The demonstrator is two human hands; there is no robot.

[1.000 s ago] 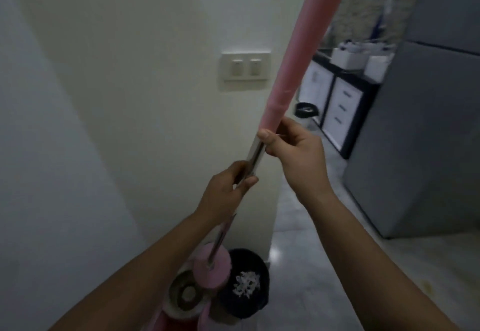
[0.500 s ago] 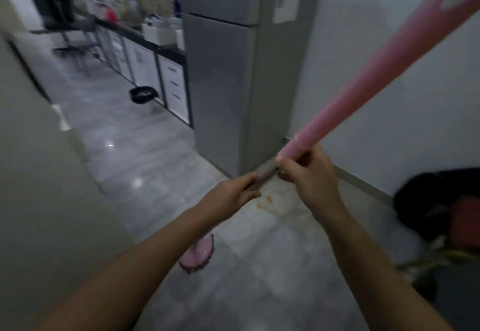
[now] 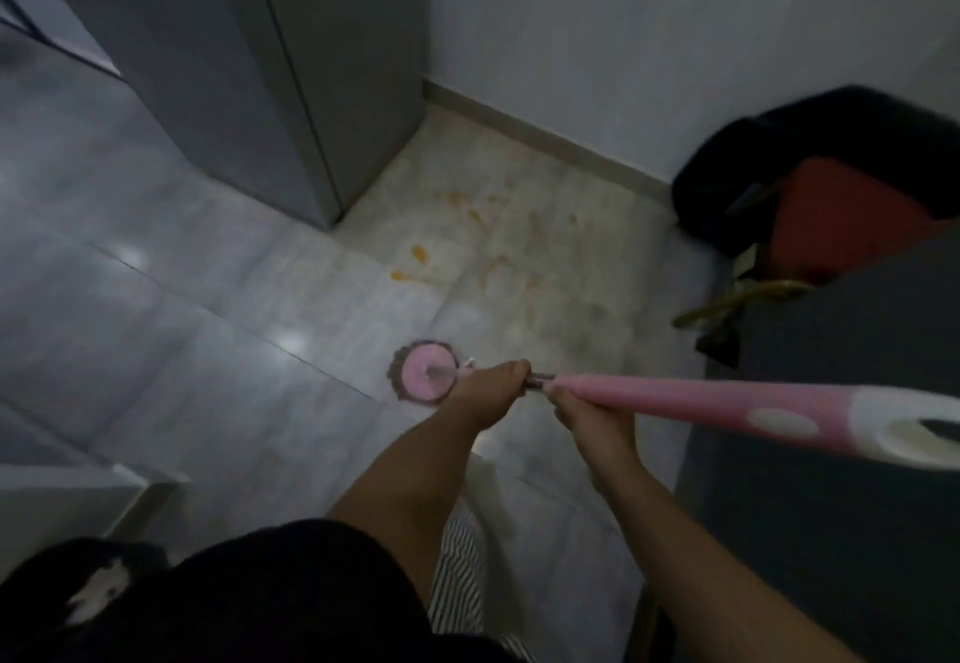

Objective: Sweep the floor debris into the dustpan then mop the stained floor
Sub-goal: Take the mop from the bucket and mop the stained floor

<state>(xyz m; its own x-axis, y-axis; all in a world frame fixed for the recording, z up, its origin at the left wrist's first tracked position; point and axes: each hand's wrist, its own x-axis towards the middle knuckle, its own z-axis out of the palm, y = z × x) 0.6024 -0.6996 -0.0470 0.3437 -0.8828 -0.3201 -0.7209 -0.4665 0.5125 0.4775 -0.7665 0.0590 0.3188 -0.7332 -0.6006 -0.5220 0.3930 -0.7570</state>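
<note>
I hold a pink mop (image 3: 675, 401) with both hands. My left hand (image 3: 488, 394) grips the thin metal part of the shaft. Just behind it, my right hand (image 3: 587, 410) grips the lower end of the pink sleeve. The round pink mop head (image 3: 423, 374) rests on the grey tiled floor, in front of my left hand. Orange-yellow stains (image 3: 488, 246) spread over the paler tiles beyond the mop head, between the fridge corner and the wall. No dustpan or broom is in view.
A tall grey fridge (image 3: 249, 64) stands at the upper left, its corner near the stains. A black bin with a red inside (image 3: 831, 173) sits against the white wall at the right. A dark grey surface (image 3: 831, 402) fills the lower right.
The view has swung from the wall and mop bucket, across the kitchen, down to the stained floor. The mop head has come down onto the tiles near the stains. Both hands kept their grip.
</note>
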